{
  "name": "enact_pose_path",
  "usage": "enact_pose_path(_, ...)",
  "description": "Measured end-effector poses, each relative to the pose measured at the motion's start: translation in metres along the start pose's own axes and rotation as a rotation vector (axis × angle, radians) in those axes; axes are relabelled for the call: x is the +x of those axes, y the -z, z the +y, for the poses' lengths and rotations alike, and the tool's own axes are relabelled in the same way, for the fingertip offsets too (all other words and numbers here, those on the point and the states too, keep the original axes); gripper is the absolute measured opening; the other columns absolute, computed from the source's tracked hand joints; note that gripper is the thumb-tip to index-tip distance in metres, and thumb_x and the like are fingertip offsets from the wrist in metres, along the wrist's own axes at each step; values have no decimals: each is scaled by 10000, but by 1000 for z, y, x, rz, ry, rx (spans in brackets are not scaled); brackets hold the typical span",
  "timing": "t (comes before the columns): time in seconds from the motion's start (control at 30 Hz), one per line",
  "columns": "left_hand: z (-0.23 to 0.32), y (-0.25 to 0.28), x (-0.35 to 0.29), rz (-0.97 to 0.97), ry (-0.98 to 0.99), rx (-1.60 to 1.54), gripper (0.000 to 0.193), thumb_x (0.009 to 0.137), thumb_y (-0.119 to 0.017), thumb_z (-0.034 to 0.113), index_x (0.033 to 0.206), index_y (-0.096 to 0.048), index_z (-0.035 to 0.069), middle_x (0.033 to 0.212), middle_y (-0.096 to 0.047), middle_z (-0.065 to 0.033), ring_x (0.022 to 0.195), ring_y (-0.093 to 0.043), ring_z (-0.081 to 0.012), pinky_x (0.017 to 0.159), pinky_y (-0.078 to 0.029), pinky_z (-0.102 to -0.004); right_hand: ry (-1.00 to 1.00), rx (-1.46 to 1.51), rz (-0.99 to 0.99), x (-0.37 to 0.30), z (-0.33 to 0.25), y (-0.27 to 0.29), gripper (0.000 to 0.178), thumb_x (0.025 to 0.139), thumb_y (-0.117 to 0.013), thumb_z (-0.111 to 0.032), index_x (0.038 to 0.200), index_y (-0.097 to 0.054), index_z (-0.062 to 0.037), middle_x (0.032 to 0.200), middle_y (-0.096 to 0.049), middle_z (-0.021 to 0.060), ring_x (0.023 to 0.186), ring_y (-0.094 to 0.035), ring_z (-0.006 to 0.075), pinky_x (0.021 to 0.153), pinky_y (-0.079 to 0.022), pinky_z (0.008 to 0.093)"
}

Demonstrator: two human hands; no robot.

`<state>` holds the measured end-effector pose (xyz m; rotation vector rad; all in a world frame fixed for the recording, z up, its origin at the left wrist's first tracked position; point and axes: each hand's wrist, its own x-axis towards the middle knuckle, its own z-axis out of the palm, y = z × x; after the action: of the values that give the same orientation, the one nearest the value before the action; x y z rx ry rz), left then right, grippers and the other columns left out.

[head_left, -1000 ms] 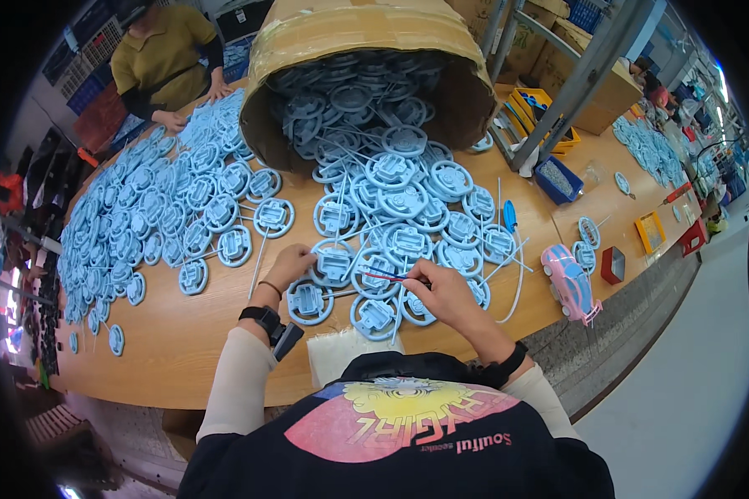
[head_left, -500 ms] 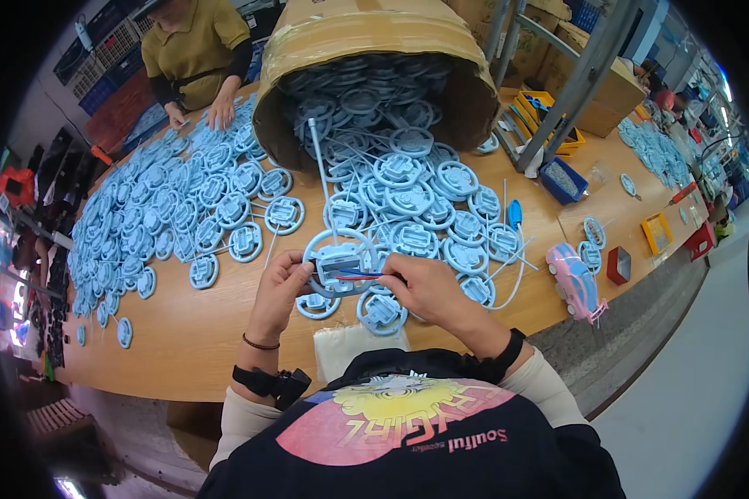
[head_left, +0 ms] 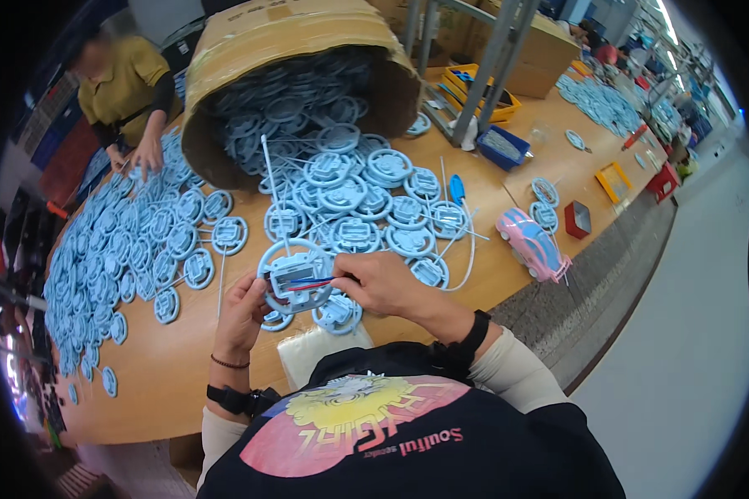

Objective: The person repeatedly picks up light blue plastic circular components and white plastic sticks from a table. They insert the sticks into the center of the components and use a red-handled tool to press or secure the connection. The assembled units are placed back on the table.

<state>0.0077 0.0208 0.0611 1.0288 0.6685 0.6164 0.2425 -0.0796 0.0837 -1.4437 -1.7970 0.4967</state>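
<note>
My left hand (head_left: 243,309) pinches the left rim of a light blue plastic toy steering wheel (head_left: 265,264), raised just above the table. A long thin pale rod (head_left: 270,179) sticks up from behind this wheel. At its right side, my right hand (head_left: 374,283) has thumb and forefinger closed on thin red and dark blue strands that look like wires (head_left: 308,284). These strands cross the open box-shaped middle of the wheel; where they end cannot be made out. Directly below lies another steering wheel (head_left: 338,311) on the table.
A tipped cardboard box (head_left: 300,27) spills steering wheels over the wooden table (head_left: 175,353). More wheels (head_left: 100,274) spread leftward, where a person (head_left: 129,79) reaches in. A pink toy car (head_left: 531,244), blue bin (head_left: 503,148), red box (head_left: 577,219) and metal post (head_left: 495,71) stand right.
The view has swung, so the table and its contents appear farther left and higher. Both my hands keep their hold on the steering wheel and the wire-like strands.
</note>
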Motion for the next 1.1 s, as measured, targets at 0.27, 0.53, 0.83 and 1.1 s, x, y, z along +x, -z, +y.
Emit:
enact_pose_path(0.27, -25, -7, 5, -142, -9, -319, 437, 938, -403, 348, 1225, -433, 20, 1208, -512, -102, 1118, -495, -219, 949, -401, -367, -43, 45, -11, -4, -1, -15, 146, 798, -586, -202, 785, -520, -73, 654, -574, 102, 631, -581, 315, 543, -440, 401)
enact_pose_path(0.53, -52, 9, 2, -46, 62, -482, 416, 953, -354, 319, 1290, -367, 75, 1269, -465, -108, 1144, -478, -261, 966, -395, -436, -103, -13, -115, 3, 3, -35, 152, 804, -560, -220, 821, -522, -74, 686, -590, 132, 669, -585, 343, 583, -442, 441)
enact_pose_path(0.83, -56, 85, 16, 93, 79, -327, 413, 945, -387, 321, 1258, -410, 52, 1245, -493, -96, 1107, -509, -247, 931, -427, -421, -169, -16, -176, 10, 16, -49, 169, 804, -562, -238, 834, -531, -74, 699, -597, 138, 667, -580, 351, 578, -437, 434)
enact_pose_path(1.1, -16, 167, 31, 302, 183, 329, 495, 851, -562, 384, 1185, -488, 26, 1234, -499, -143, 1133, -473, -277, 942, -401, -374, -281, 105, -97, 8, 23, -23, 179, 812, -594, -216, 850, -546, -48, 682, -605, 109, 634, -594, 287, 561, -433, 382)
